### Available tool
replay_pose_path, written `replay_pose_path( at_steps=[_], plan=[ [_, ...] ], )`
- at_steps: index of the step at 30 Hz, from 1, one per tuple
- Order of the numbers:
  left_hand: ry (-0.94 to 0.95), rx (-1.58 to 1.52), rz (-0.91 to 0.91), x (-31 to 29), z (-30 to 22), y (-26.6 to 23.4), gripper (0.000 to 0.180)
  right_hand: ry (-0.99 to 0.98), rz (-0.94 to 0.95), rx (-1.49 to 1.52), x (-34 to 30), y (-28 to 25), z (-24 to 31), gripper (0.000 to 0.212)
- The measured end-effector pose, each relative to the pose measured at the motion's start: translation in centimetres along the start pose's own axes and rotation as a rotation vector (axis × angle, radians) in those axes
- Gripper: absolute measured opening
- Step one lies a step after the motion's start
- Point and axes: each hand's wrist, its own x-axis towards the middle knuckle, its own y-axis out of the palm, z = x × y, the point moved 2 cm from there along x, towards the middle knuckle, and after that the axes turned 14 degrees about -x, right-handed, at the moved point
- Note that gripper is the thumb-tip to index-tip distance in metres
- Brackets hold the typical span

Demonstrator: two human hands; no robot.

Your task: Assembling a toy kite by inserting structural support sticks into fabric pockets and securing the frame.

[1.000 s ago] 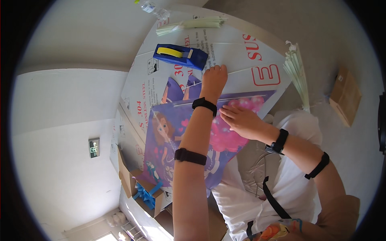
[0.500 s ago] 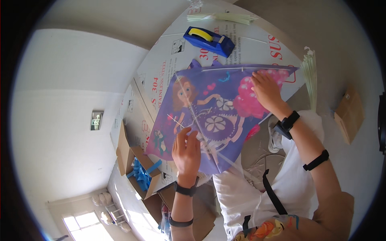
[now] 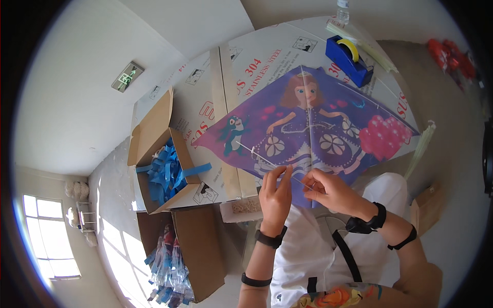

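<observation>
A purple kite [image 3: 292, 117] printed with a cartoon princess lies spread on the covered table, its lower corner hanging over the near edge toward my lap. A thin white rod [image 3: 255, 153] slants across its lower part, from the blue printed animal to my fingers. Near the kite's lower edge, my left hand [image 3: 276, 197] pinches the rod between thumb and fingers. Just to its right, my right hand [image 3: 335, 193] closes on the rod's near end, fingertips together. Another white rod [image 3: 379, 106] runs along the kite's upper right edge.
Beyond the kite stands a blue tape dispenser [image 3: 351, 64] with yellow tape. Bundled pale rods [image 3: 367, 49] lie behind it. At left, an open carton [image 3: 145, 186] holds blue strips; below is a carton [image 3: 200, 251] of bagged items. A water bottle [image 3: 343, 11] stands at the far edge.
My right hand has left the kite's upper right edge and come down beside my left, onto the rod. The view has turned, and the kite now sits more level.
</observation>
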Motion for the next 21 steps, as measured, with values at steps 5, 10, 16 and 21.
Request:
replay_pose_path(
  at_steps=[5,10,16,21],
  plan=[
    [-0.005,-0.102,0.021,0.3,3.6,0.6,0.04,0.073,-0.139,-0.176,2.4,0.4,-2.9,0.019],
    [-0.263,0.514,0.024,0.6,14.3,-0.8,0.063,0.203,-0.125,0.096,4.6,-2.9,-4.5,0.015],
    [-0.317,0.39,0.248,-3.5,12.5,1.9,0.078,0.296,0.015,0.377,8.8,-7.1,-0.8,0.025],
    [-0.443,0.114,0.239,-4.6,10.8,2.4,0.078,0.135,0.067,0.468,13.9,-6.9,4.9,0.032]
  ],
)
